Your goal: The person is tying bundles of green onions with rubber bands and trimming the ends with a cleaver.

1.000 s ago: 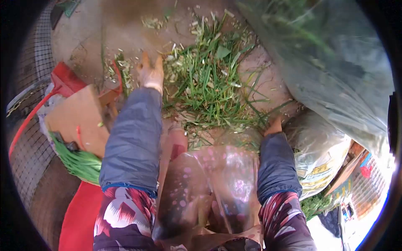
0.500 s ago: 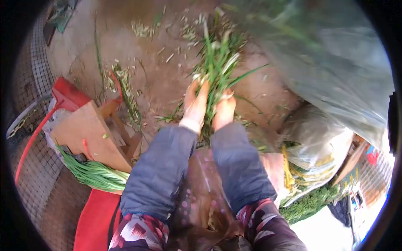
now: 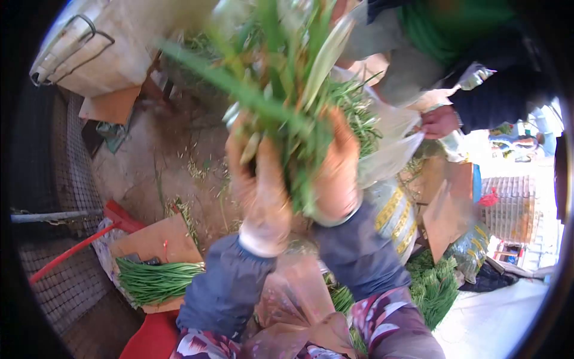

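Note:
My left hand [image 3: 260,185] and my right hand [image 3: 338,170] are raised in front of me, closed from both sides around a loose clump of green leaf trimmings [image 3: 290,113]. Long blades and a pale, wide leaf stick up out of the clump, blurred by motion. Just right of my right hand, a thin white plastic bag [image 3: 391,134] hangs with more cut greens [image 3: 356,113] at its mouth. Another person's hand [image 3: 439,122] grips the bag's edge. Both my forearms are in dark blue sleeves.
To the left, a bundle of long green stalks [image 3: 155,281] lies on a wooden board [image 3: 161,236] beside a red-handled tool [image 3: 119,218]. Pale scraps [image 3: 194,170] litter the floor. A white container [image 3: 107,51] stands far left; feathery greens [image 3: 433,287] lie at right.
Both hands have lifted the trimmings off the floor and brought them up nearer the camera. The view has shifted, and another person with a white plastic bag now shows at the upper right.

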A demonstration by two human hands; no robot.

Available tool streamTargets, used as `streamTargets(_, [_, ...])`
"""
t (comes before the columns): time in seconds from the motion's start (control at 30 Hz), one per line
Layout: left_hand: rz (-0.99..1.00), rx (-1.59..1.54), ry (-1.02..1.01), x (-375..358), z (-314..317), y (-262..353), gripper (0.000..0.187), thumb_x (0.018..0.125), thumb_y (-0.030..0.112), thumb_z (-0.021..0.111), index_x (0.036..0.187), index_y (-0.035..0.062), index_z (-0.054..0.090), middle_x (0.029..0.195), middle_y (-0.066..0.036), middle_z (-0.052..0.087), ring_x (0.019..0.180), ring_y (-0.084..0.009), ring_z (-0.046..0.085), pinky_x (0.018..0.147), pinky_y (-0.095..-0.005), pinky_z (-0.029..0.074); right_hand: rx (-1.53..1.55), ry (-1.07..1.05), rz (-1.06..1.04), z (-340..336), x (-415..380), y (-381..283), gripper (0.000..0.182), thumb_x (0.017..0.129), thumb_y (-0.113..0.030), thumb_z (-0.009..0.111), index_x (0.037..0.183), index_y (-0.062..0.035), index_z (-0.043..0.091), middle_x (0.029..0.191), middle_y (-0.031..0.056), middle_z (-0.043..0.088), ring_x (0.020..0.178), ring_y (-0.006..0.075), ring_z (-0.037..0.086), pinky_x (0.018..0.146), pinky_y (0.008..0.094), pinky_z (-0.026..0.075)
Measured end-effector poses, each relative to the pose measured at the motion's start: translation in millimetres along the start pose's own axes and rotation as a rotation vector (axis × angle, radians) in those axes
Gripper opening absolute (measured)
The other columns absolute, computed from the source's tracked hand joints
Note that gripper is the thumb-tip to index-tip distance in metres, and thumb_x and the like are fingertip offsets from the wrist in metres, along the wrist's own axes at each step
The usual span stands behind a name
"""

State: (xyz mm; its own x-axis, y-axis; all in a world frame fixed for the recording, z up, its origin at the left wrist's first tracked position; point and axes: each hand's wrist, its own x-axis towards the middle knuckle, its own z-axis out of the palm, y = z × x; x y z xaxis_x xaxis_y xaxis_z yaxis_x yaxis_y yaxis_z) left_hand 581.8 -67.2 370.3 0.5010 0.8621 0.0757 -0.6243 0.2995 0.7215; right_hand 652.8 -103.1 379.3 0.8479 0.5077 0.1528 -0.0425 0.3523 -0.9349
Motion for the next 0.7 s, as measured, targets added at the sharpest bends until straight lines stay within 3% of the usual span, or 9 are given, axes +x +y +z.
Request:
streamTargets(0.13, [0.030,0.015,-0.267,36.3,49.8,-81.4,0.046,0.096,0.018,0.050,0.139,0.0046,0.039,0.136,-0.019,0.044,0.121,-0.0273,0.046,0.104,-0.0355,0.035,-0.282,0.084,-0.069,-86.0,63.1,-22.3,0.029,0.093,-0.020,0.060,0.116,-0.0021,0.060,0.097,0.0066,0.067,0.088,0.0182,0.063,0.080,0.0291,0.049])
streamTargets(0.2, [-0.304,0.980,-0.416,33.5,13.6,-142.0,0.053,0.090,0.025,0.053,0.140,0.0094,0.040,0.141,-0.031,0.035,0.127,-0.0422,0.040,0.106,-0.0414,0.033,-1.213,0.146,-0.029,-150.4,82.0,2.0,0.036,0.094,-0.023,0.056,0.122,-0.0027,0.059,0.105,0.0125,0.069,0.095,0.0218,0.065,0.085,0.0296,0.048])
streamTargets(0.23, [-0.225,1.232,-0.762,26.9,-30.8,-171.3,0.056,0.085,0.029,0.055,0.138,0.0134,0.044,0.141,-0.037,0.027,0.127,-0.0516,0.033,0.106,-0.0439,0.034,-1.245,0.212,-0.007,-196.8,77.1,12.4,0.037,0.093,-0.025,0.055,0.124,-0.0029,0.058,0.110,0.0144,0.067,0.098,0.0227,0.064,0.086,0.0293,0.047])
streamTargets(0.27, [-0.159,1.037,-0.659,2.9,-44.5,-123.1,0.052,0.087,0.026,0.053,0.136,0.0127,0.046,0.139,-0.037,0.032,0.127,-0.0498,0.037,0.104,-0.0439,0.036,-1.275,0.281,0.020,-227.7,69.3,21.1,0.039,0.093,-0.026,0.054,0.125,-0.0031,0.058,0.115,0.0162,0.065,0.100,0.0237,0.064,0.088,0.0290,0.046])
streamTargets(0.3, [-0.141,0.931,-0.659,-19.1,-69.5,-101.8,0.045,0.090,0.018,0.054,0.133,0.0056,0.049,0.136,-0.021,0.048,0.134,-0.0365,0.036,0.110,-0.0407,0.029,-1.219,0.274,0.025,-227.6,50.5,19.8,0.037,0.094,-0.024,0.054,0.124,-0.0026,0.059,0.114,0.0148,0.066,0.100,0.0220,0.064,0.087,0.0287,0.046])
streamTargets(0.33, [-0.042,0.881,-0.669,-45.6,-109.8,-96.0,0.044,0.088,0.020,0.057,0.130,0.0102,0.053,0.129,-0.026,0.051,0.125,-0.0399,0.045,0.102,-0.0439,0.039,-1.164,0.263,0.035,-225.3,22.0,14.0,0.036,0.094,-0.023,0.055,0.123,-0.0020,0.059,0.114,0.0133,0.066,0.101,0.0204,0.064,0.087,0.0283,0.047])
streamTargets(0.47, [-0.747,0.764,-0.194,-193.0,-257.5,-58.1,0.033,0.090,0.013,0.059,0.120,0.0009,0.058,0.111,-0.011,0.064,0.102,-0.0202,0.060,0.093,-0.0307,0.045,-0.655,-0.008,0.323,-169.0,-117.5,55.8,0.031,0.096,-0.017,0.055,0.120,0.0006,0.061,0.111,0.0078,0.066,0.104,0.0122,0.059,0.090,0.0256,0.046])
streamTargets(0.53, [-1.016,0.659,0.049,-268.4,-315.6,-52.1,0.029,0.094,0.014,0.056,0.121,0.0031,0.057,0.113,-0.004,0.062,0.102,-0.0103,0.053,0.089,-0.0252,0.043,-0.391,-0.114,0.629,-126.5,-189.8,97.9,0.031,0.096,-0.018,0.055,0.120,0.0013,0.061,0.112,0.0086,0.066,0.105,0.0129,0.059,0.093,0.0262,0.045])
streamTargets(0.7, [-1.284,0.679,0.447,-409.9,-396.0,-55.5,0.023,0.094,0.013,0.054,0.116,0.0060,0.059,0.106,-0.006,0.063,0.094,-0.0146,0.058,0.081,-0.0301,0.049,-0.426,-0.630,0.882,-73.1,-326.4,242.9,0.031,0.094,-0.014,0.054,0.123,-0.0035,0.060,0.115,0.0126,0.066,0.108,0.0182,0.061,0.095,0.0292,0.045])
